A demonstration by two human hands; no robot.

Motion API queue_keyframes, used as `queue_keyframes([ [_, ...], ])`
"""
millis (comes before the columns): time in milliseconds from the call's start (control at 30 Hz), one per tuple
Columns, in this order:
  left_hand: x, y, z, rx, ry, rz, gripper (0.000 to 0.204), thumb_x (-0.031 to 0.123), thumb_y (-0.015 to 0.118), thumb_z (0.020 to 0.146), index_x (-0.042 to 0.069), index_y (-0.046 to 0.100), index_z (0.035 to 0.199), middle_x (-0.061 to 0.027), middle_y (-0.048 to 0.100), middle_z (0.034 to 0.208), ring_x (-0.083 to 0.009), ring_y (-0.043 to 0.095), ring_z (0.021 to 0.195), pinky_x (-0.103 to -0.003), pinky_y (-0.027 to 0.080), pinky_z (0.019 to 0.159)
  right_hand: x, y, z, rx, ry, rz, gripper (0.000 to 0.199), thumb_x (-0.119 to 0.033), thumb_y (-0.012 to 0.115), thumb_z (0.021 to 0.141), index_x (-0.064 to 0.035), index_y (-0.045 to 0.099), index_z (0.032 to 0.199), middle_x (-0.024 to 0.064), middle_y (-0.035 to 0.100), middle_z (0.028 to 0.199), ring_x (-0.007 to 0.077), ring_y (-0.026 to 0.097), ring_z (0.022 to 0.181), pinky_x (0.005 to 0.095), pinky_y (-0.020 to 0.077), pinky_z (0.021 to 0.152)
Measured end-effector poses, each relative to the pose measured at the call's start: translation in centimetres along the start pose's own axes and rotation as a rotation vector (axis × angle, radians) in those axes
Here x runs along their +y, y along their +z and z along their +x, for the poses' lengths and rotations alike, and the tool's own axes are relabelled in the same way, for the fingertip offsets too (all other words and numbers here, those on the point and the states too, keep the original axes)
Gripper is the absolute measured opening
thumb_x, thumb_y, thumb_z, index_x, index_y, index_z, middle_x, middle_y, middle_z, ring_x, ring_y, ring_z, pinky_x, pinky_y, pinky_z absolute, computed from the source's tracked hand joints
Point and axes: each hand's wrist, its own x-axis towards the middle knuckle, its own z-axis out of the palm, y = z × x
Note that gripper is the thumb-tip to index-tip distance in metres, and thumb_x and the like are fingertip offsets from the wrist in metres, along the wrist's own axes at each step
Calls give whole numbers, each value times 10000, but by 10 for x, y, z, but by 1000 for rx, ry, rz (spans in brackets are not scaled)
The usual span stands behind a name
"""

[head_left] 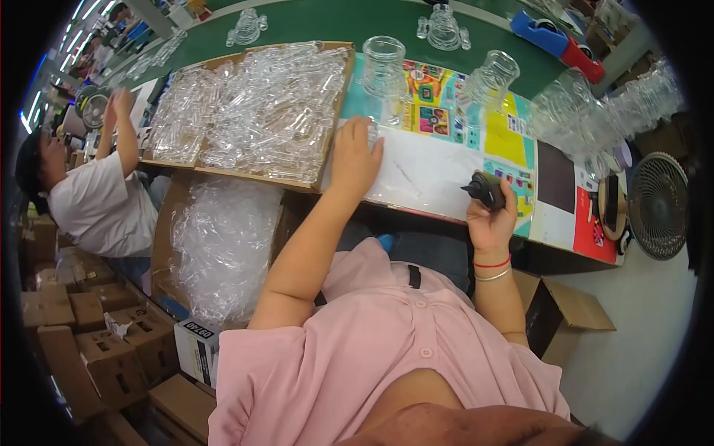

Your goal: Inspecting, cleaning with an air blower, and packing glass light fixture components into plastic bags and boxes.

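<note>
My left hand rests at the right edge of a shallow cardboard box. Its fingers curl over a small clear glass piece, mostly hidden by them. In my right hand is a small black squeeze bottle, held over the front of the table with its pointed nozzle turned left. Between the hands lies a white sheet. Clear glass tubes fill the shallow box. Beyond the sheet stand two flared clear glass vessels, one behind my left hand and another farther right.
Stacked glass vessels stand at the right, near a dark fan. A blue and red tape dispenser sits at the back. Below the table, a carton holds clear plastic bags. Another person works at the left beside piled cartons.
</note>
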Motion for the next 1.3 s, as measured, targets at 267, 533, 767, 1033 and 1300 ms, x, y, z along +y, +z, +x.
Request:
queue_keyframes([
  [267,-3,-93,17,19,102,277,366,78,671,706,33,573,1055,-147,555,1081,-336,492,1009,-429,397,879,-6,-8,8,34,-18,40,352,-231,522,881,58,549,1079,177,620,994,105,525,593,172,380,411],
  [533,-67,-137,34,-297,-4,423,296,97,685,711,64,625,999,-118,626,911,-295,569,847,-401,451,782,-1,2,5,4,13,46,314,-216,520,881,39,562,1058,172,625,991,99,503,563,167,368,412],
  [767,18,-134,23,202,-114,-580,241,23,655,783,22,600,1018,-70,617,949,-140,579,802,-255,455,691,-8,17,-12,-30,-8,65,315,-222,513,887,21,537,1086,172,619,1014,119,592,658,166,391,387],
  [1033,80,-110,-29,-251,-257,-1025,363,-37,764,651,-21,622,985,-70,626,923,-98,595,782,-201,493,656,-8,76,-47,-211,-286,-121,391,-283,469,892,3,463,1159,190,587,1040,232,632,810,282,534,529],
  [1300,99,-106,-38,-230,-272,-1296,368,-121,684,689,-28,538,1014,-177,575,1058,-172,617,884,-261,541,744,-4,90,-74,-352,-631,-667,500,-342,536,820,-10,367,1154,228,588,1017,221,588,835,302,486,760],
])
